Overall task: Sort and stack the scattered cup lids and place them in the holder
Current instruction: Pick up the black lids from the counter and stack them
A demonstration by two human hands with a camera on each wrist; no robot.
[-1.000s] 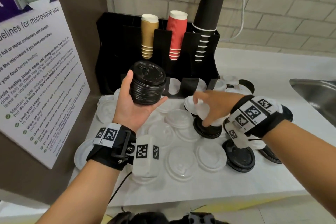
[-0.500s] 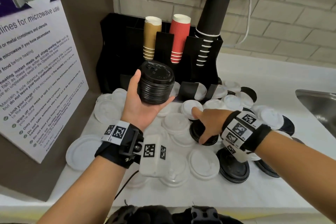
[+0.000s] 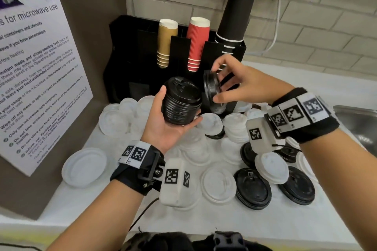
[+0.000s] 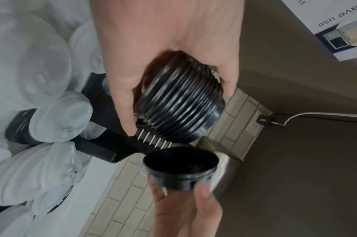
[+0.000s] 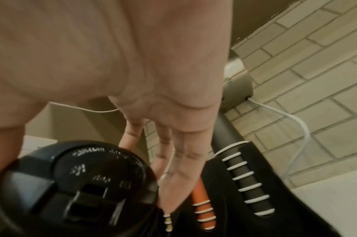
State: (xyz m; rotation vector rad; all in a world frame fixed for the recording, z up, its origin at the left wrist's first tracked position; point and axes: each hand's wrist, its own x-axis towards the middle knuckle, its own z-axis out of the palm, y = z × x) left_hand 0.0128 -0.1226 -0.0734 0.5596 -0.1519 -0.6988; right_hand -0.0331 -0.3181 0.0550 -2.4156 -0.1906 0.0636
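My left hand (image 3: 180, 105) grips a tall stack of black lids (image 3: 179, 91) above the counter, thumb on one side and fingers underneath. In the left wrist view the stack (image 4: 181, 110) lies tilted in the palm. My right hand (image 3: 216, 81) pinches a black lid (image 3: 211, 87) on edge, just right of the stack's top; its top face fills the right wrist view (image 5: 76, 181) and its hollow underside shows in the left wrist view (image 4: 180, 166). The black holder (image 3: 132, 57) stands behind both hands. Several white lids (image 3: 218, 184) and black lids (image 3: 253, 187) lie scattered on the counter.
Gold cups (image 3: 166, 43), red cups (image 3: 196, 43) and tall black cups (image 3: 234, 16) stand upside down in the holder's slots. A microwave poster (image 3: 36, 79) leans on the left wall. A steel sink (image 3: 359, 122) lies at the right. A white cable (image 3: 275, 32) hangs on the brick wall.
My right hand has lifted a black lid off the counter and brought it up beside the stack. The left hand still holds the stack at about the same height.
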